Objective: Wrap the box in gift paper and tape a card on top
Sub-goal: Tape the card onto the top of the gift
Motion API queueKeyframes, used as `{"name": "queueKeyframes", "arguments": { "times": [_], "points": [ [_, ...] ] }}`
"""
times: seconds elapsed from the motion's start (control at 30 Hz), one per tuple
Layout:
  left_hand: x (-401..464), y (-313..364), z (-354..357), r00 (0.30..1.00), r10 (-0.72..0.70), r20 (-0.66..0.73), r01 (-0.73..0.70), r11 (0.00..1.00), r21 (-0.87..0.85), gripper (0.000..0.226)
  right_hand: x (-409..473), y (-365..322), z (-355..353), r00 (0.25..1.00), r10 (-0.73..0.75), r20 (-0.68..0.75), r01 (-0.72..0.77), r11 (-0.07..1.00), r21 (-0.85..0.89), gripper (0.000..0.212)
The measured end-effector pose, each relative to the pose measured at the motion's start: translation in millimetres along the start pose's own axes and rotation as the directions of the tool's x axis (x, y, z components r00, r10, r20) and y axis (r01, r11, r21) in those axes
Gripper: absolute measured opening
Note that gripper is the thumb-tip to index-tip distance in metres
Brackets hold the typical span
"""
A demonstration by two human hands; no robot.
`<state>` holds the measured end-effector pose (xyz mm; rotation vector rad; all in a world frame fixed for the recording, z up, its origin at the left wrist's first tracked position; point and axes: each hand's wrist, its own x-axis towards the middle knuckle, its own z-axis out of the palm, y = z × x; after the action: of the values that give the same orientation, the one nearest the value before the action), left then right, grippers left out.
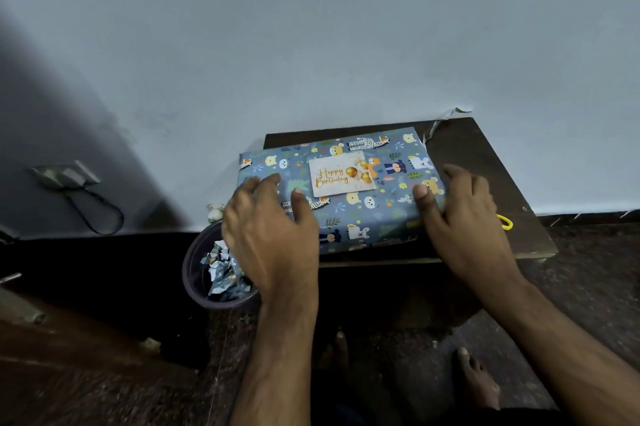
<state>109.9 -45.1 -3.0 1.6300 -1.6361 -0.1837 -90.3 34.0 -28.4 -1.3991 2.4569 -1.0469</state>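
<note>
The box [349, 214], wrapped in blue paper printed with cartoon animals, lies flat on a small dark table [485, 162]. A white "Happy Birthday" card [341, 173] with gold balloons sits on its top face. My left hand [273, 235] grips the box's left end, thumb on top and fingers curled over the edge. At the right end my right hand [460, 214] grips it the same way, with the thumb pressed on the top face. Tape on the card cannot be made out.
A dark round bin [194, 273] holding crumpled wrapping scraps stands on the floor left of the table. Something yellow [505, 221] peeks out behind my right hand. A strip of paper [446, 119] sticks up at the table's back edge. My bare feet [478, 380] are below.
</note>
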Motion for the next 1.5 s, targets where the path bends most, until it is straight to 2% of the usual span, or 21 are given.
{"name": "queueKeyframes", "arguments": {
  "times": [0.07,0.17,0.27,0.37,0.47,0.57,0.77,0.83,0.97,1.07,1.17,1.3,1.4,1.5],
  "points": [
    [3,-5,-7,0.995,-0.097,0.039,0.095,0.994,0.046,0.050,0,-3,-5,0.990,0.101,0.096,-0.109,0.990,0.085,0.075],
    [4,-8,-9,0.958,-0.235,0.164,0.229,0.972,0.057,0.068,3,-2,-10,0.985,0.088,0.149,-0.109,0.984,0.137,0.068],
    [4,-11,-9,0.953,-0.229,0.199,0.236,0.972,-0.013,0.078,5,6,-12,0.985,0.077,0.156,-0.113,0.964,0.240,0.056],
    [5,-13,-12,0.973,-0.167,0.157,0.188,0.974,-0.129,0.084,6,11,-12,0.983,0.106,0.148,-0.165,0.860,0.482,0.048],
    [7,-14,-11,0.987,-0.121,0.110,0.146,0.953,-0.264,0.084,7,9,-13,0.984,0.086,0.155,-0.169,0.716,0.678,0.053],
    [10,-15,-7,0.989,-0.101,0.109,0.132,0.932,-0.336,0.083,10,3,-14,0.976,0.077,0.206,-0.213,0.568,0.795,0.054],
    [12,-22,3,0.982,-0.103,0.158,0.147,0.942,-0.302,0.083,18,9,2,0.963,0.121,0.242,-0.259,0.665,0.700,0.073],
    [11,-25,6,0.978,-0.097,0.187,0.146,0.951,-0.273,0.081,22,11,6,0.967,0.132,0.216,-0.248,0.667,0.702,0.069],
    [11,-23,6,0.967,-0.108,0.229,0.150,0.973,-0.176,0.084,23,9,9,0.970,0.156,0.187,-0.243,0.692,0.680,0.047],
    [9,-15,7,0.963,-0.115,0.245,0.121,0.993,-0.011,0.073,23,9,8,0.970,0.167,0.175,-0.240,0.753,0.612,0.046],
    [7,-10,10,0.962,-0.073,0.263,0.058,0.996,0.064,0.063,22,9,4,0.980,0.150,0.133,-0.198,0.829,0.522,0.043],
    [0,1,14,0.948,0.042,0.314,-0.053,0.998,0.026,0.054,23,9,4,0.988,0.125,0.090,-0.152,0.877,0.456,0.048],
    [-6,13,20,0.937,0.135,0.321,-0.122,0.991,-0.061,0.058,27,10,0,0.995,0.100,0.023,-0.102,0.932,0.347,0.050],
    [-12,25,28,0.931,0.192,0.311,-0.163,0.980,-0.117,0.063,31,15,-7,0.996,0.071,-0.055,-0.050,0.948,0.316,0.040]
  ]
}}
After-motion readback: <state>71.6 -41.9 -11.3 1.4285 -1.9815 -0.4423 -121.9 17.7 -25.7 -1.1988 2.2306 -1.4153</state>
